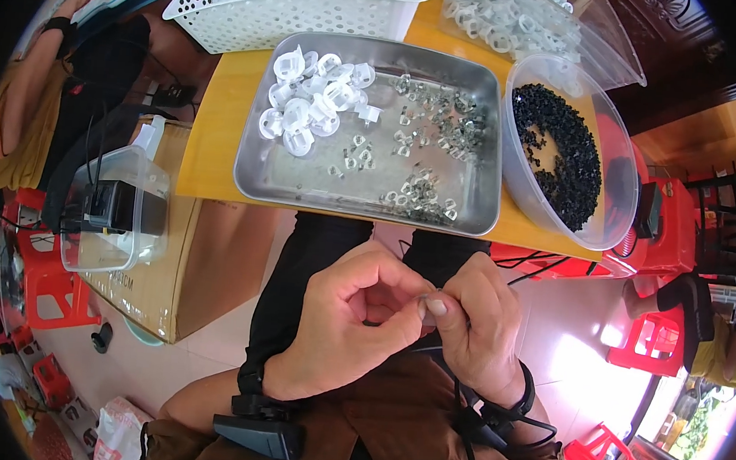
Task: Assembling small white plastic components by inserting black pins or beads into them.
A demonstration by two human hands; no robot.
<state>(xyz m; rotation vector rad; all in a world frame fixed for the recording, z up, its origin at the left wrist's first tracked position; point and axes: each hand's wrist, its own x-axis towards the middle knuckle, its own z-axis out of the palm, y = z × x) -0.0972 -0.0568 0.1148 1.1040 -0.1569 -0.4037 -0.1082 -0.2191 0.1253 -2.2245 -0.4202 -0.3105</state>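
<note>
Above my lap, just below the table's near edge, my left hand [352, 328] and my right hand [483, 330] meet fingertip to fingertip. Both are closed in a pinch on something tiny between the thumbs and forefingers; the fingers mostly hide it, so its kind cannot be made out. In front of them on the table lies a metal tray [303, 177]. A pile of white round plastic caps [313, 109] fills its upper left. Small clear plastic pieces [457, 138] are scattered along its right side, with another cluster near the front edge.
A round clear tub [619, 202] of small black pieces [580, 152] stands right of the tray. Behind are a white perforated basket [315, 23] and a clear container [514, 25] of translucent rings. A cardboard box [227, 262] stands at left; another person's arm [29, 87] is beyond.
</note>
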